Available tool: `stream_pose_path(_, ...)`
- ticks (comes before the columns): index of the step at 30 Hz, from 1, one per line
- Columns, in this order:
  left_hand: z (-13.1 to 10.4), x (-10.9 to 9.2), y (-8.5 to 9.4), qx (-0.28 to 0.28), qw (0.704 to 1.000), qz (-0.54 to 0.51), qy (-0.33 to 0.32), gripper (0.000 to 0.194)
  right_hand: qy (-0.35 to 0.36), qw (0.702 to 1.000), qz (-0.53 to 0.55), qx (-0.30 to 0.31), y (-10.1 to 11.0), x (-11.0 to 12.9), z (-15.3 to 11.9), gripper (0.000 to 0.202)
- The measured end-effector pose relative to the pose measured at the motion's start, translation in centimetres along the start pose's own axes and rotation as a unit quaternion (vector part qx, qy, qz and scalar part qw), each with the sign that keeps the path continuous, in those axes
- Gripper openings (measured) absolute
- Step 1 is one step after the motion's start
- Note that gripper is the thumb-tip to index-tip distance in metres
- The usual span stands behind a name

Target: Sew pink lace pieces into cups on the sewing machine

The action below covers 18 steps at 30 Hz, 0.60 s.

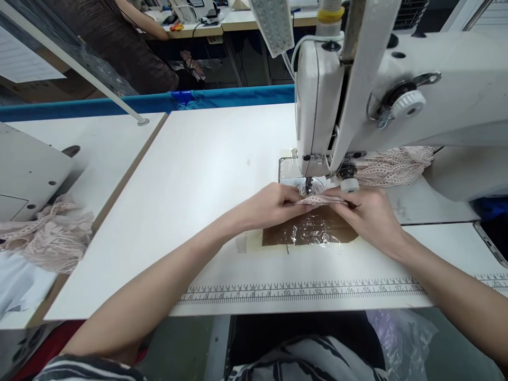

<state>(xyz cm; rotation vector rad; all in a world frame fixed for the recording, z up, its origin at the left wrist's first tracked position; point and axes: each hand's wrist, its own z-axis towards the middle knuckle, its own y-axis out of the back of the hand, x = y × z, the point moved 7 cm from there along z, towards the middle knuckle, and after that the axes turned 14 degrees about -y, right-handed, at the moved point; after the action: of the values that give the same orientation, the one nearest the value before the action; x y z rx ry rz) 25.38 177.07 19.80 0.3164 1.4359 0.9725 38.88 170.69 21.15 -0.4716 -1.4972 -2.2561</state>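
A narrow strip of pale pink, dotted fabric (320, 200) stretches between my two hands, just in front of the needle and presser foot (308, 184) of a white sewing machine (319, 106). My left hand (278, 203) pinches its left end between thumb and fingers. At the strip's right end, my right hand (367, 211) grips it the same way, close to the white knob by the foot. Brown, shiny taped material (309, 227) lies on the table beneath the hands. More gathered pink trim (397, 166) rests behind the needle area, under the machine arm.
A printed ruler (293, 292) runs along the front edge of the white table (190, 174). Another pile of pink trim (59, 233) lies at the left beside a second machine (29, 174). Beyond the blue cloth edge (238, 95), a person's arm (145, 20) rests near another table.
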Motion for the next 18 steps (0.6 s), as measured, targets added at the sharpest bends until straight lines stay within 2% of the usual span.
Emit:
stream_pose_path(3, -0.7, -0.5, -0.4, -0.019, 0.999, 0.031, -0.041, 0.041, 0.015, 1.0, -0.006, 0.021, -0.4, 0.2, -0.2, 0.022)
stream_pose_path(5, -1.2, -1.4, -1.0, -0.038, 0.986, 0.134, -0.092, 0.036, 0.048, 0.997, -0.038, 0.046, -0.7, 0.8, -0.5, 0.022)
stream_pose_path(7, -2.0, -2.7, -1.8, -0.073, 0.945, 0.282, -0.149, 0.025, 0.097, 0.99, -0.083, 0.057, -1.0, 1.5, -1.1, 0.021)
stream_pose_path(9, -2.8, -4.0, -2.8, -0.109, 0.88, 0.419, -0.193, 0.017, 0.147, 0.982, -0.114, 0.043, -1.1, 2.3, -1.6, 0.019)
stream_pose_path(11, -3.5, -4.7, -3.7, -0.123, 0.833, 0.498, -0.208, 0.019, 0.177, 0.976, -0.122, 0.024, -1.0, 2.8, -2.0, 0.017)
stream_pose_path(12, -3.7, -4.8, -4.0, -0.12, 0.824, 0.514, -0.206, 0.021, 0.184, 0.975, -0.122, 0.021, -1.0, 2.8, -2.1, 0.017)
stream_pose_path(18, -4.1, -3.9, -4.3, -0.084, 0.852, 0.485, -0.177, 0.028, 0.182, 0.976, -0.115, 0.03, -1.3, 2.8, -2.2, 0.02)
